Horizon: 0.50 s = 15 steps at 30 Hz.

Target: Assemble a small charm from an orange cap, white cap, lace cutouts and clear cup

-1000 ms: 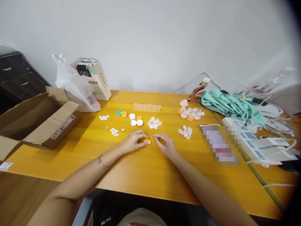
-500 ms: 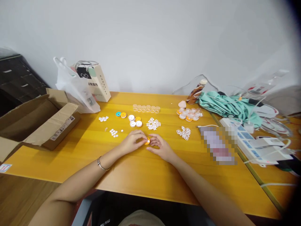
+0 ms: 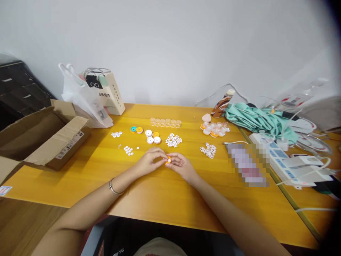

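Between my two hands is a small round orange piece with a white middle (image 3: 168, 160). My left hand (image 3: 149, 160) pinches its left side with thumb and fingertips. The thumb and fingers of my right hand (image 3: 183, 168) close on its right side. Just beyond the hands lie white flat cut-out pieces (image 3: 173, 140) in a pile. White and orange round caps (image 3: 153, 137) sit to their left. Small white discs (image 3: 128, 150) are left of my left hand. A second pile of white cut-out pieces (image 3: 208, 150) lies to the right.
Clear cups (image 3: 165, 123) stand in a row at the back, and orange-and-clear round pieces (image 3: 214, 129) are grouped back right. An open cardboard box (image 3: 69, 142) and bags (image 3: 113, 92) stand left. A bottle (image 3: 223, 103), teal cloth (image 3: 258, 121) and power strip (image 3: 277, 160) occupy the right.
My right hand's thumb and fingers have come in from the right and closed on the orange piece. The left hand keeps its pinch on it.
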Each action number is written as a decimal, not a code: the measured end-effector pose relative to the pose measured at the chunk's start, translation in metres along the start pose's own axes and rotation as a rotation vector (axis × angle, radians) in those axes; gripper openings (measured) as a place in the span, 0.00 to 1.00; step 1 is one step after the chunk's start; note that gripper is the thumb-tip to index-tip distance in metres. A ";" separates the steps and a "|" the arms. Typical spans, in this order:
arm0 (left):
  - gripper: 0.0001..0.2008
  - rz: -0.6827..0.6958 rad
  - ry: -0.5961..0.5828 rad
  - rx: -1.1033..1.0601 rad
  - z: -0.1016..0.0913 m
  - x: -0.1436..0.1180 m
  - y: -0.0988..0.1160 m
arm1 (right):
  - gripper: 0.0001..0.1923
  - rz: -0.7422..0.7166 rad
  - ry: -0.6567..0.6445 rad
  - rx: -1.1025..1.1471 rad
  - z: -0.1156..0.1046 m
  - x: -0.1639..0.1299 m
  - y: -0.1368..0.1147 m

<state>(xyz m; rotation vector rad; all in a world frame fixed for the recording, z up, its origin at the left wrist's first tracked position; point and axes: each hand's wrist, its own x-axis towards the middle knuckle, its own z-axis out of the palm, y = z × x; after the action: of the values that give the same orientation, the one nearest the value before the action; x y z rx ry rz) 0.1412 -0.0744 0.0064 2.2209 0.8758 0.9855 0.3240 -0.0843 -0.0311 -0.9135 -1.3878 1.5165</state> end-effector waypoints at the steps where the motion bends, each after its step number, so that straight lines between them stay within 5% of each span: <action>1: 0.07 0.006 0.024 -0.006 -0.001 0.000 0.000 | 0.18 0.004 0.007 0.001 0.000 0.000 -0.001; 7: 0.08 -0.014 0.194 0.055 -0.022 0.004 -0.012 | 0.18 0.027 0.015 0.009 -0.003 -0.002 -0.008; 15: 0.09 0.215 -0.037 0.229 -0.026 -0.001 -0.001 | 0.17 -0.001 -0.021 0.030 -0.005 -0.003 -0.014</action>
<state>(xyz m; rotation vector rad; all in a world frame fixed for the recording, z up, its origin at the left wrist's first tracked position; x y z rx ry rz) 0.1197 -0.0687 0.0202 2.5625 0.7781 0.9772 0.3311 -0.0852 -0.0183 -0.8804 -1.3767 1.5458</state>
